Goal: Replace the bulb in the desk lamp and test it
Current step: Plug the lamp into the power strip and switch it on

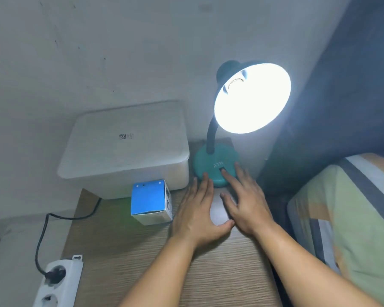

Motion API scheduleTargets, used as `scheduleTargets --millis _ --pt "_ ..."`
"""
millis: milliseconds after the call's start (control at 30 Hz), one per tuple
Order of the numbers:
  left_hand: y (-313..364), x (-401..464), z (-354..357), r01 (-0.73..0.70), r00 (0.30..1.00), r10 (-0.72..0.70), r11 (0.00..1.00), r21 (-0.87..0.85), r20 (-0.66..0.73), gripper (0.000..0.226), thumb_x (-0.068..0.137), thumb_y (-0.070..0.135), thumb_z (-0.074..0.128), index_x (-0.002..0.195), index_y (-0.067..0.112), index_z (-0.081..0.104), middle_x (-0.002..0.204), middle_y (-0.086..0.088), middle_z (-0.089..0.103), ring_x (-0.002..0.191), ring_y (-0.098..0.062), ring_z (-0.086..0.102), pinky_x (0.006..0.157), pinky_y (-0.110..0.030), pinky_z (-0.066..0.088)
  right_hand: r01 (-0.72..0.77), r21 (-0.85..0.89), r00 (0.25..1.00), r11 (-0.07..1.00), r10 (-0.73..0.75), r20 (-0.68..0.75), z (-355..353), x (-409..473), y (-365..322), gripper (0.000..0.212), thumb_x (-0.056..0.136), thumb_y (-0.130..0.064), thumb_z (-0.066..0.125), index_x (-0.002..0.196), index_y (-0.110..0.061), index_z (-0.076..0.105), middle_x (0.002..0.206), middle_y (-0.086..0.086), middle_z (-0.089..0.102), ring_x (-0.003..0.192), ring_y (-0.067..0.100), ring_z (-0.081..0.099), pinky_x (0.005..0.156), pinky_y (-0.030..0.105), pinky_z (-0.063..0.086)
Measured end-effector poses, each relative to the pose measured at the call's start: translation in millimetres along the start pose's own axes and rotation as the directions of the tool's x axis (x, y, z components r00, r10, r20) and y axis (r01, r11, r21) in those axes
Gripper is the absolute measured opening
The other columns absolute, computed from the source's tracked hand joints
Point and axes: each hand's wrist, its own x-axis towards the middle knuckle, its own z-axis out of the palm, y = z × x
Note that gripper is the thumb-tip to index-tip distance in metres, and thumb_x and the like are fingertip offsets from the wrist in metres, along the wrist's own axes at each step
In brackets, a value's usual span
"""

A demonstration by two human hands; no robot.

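In the head view, the teal desk lamp (216, 167) stands at the far right corner of the wooden tabletop (142, 262), its round base just beside a white lidded storage box (124, 149) that fills the far left part of the top. The gooseneck rises from the base to a shade tipped toward the camera, and the bulb (236, 82) seated in the socket glows so brightly that the inside of the shade is washed out. The right hand (245, 202) is spread flat with nothing in it, its index fingertip (224, 172) resting on the dark rocker switch (222, 169) set in the front of the base. The left hand (200, 209) is also open and empty, fingers laid against the near left rim of the base as if steadying it. Between the two palms a pale rounded object lies on the tabletop; it may be the removed bulb, but too little shows to tell. A blue and white bulb carton (151, 201) stands near the box's front, left of the hands. At the near left edge a white power strip (58, 282) carries a black plug (53, 273) whose cord runs back behind the box. The work looks to be at the test step, with the light on. Next would likely be lifting the finger from the switch and clearing the carton, which calls for nothing delicate.
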Motion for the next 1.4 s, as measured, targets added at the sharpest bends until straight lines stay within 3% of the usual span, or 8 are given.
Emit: scheduleTargets --millis 100,333,600,933,1067,1400 --pt "-0.6 2.6 1.8 -0.002 1.000 0.002 1.000 0.015 0.001 0.112 0.075 0.075 0.055 0.162 0.024 0.007 0.166 0.014 -0.011 0.154 -0.008 -0.016 0.113 -0.017 -0.019 -0.010 0.010 1.000 1.000 0.010 0.015 0.2 -0.3 -0.3 0.054 0.095 -0.047 0.046 0.148 -0.041 0.034 0.162 -0.006 0.023 0.150 0.017 0.016 0.120 0.040 0.022" --pt "1.4 3.4 -1.0 -0.008 1.000 0.008 1.000 0.023 -0.002 0.111 0.076 0.077 0.053 0.162 0.023 0.008 0.169 0.009 -0.007 0.154 -0.009 -0.015 0.103 -0.012 -0.027 -0.042 0.030 0.998 0.999 0.040 0.054 2.2 0.6 3.1 0.060 0.095 -0.052 0.043 0.151 -0.043 0.026 0.165 -0.008 0.012 0.152 0.013 0.008 0.120 0.044 0.020" --pt "0.5 2.8 -1.5 -0.023 1.000 0.023 1.000 0.001 -0.017 0.113 0.076 0.075 0.055 0.162 0.023 0.003 0.157 0.014 -0.023 0.155 -0.010 -0.016 0.108 -0.014 -0.023 -0.055 0.036 0.997 0.998 0.052 0.060 2.8 1.2 4.8 0.061 0.093 -0.053 0.043 0.151 -0.046 0.025 0.165 -0.011 0.006 0.152 0.013 0.004 0.121 0.044 0.019" --pt "-0.5 3.7 -0.5 -0.030 0.999 0.030 1.000 0.005 -0.024 0.114 0.075 0.075 0.056 0.162 0.022 0.003 0.157 0.013 -0.023 0.155 -0.011 -0.015 0.108 -0.014 -0.022 -0.065 0.025 0.996 0.998 0.064 0.063 2.6 1.3 3.8 0.061 0.093 -0.054 0.043 0.149 -0.050 0.022 0.164 -0.014 0.007 0.151 0.015 0.008 0.120 0.046 0.019" --pt "-1.7 5.3 1.1 -0.032 0.999 0.032 0.999 0.021 -0.012 0.114 0.075 0.076 0.054 0.162 0.020 0.006 0.162 0.011 -0.017 0.156 -0.013 -0.013 0.119 -0.020 -0.012 -0.071 0.025 0.995 0.997 0.069 0.069 1.7 1.0 2.7 0.062 0.092 -0.054 0.043 0.149 -0.053 0.019 0.164 -0.013 0.008 0.151 0.017 0.008 0.120 0.046 0.019" --pt "-0.8 5.9 -0.4 -0.035 0.999 0.035 0.999 0.036 -0.004 0.114 0.074 0.074 0.056 0.162 0.020 0.008 0.169 0.006 -0.007 0.155 -0.012 -0.011 0.107 -0.012 -0.022 -0.074 -0.081 0.993 0.994 0.081 0.081 0.5 1.7 1.9 0.063 0.091 -0.056 0.038 0.151 -0.047 0.021 0.165 -0.008 0.009 0.149 0.020 0.012 0.118 0.046 0.022"
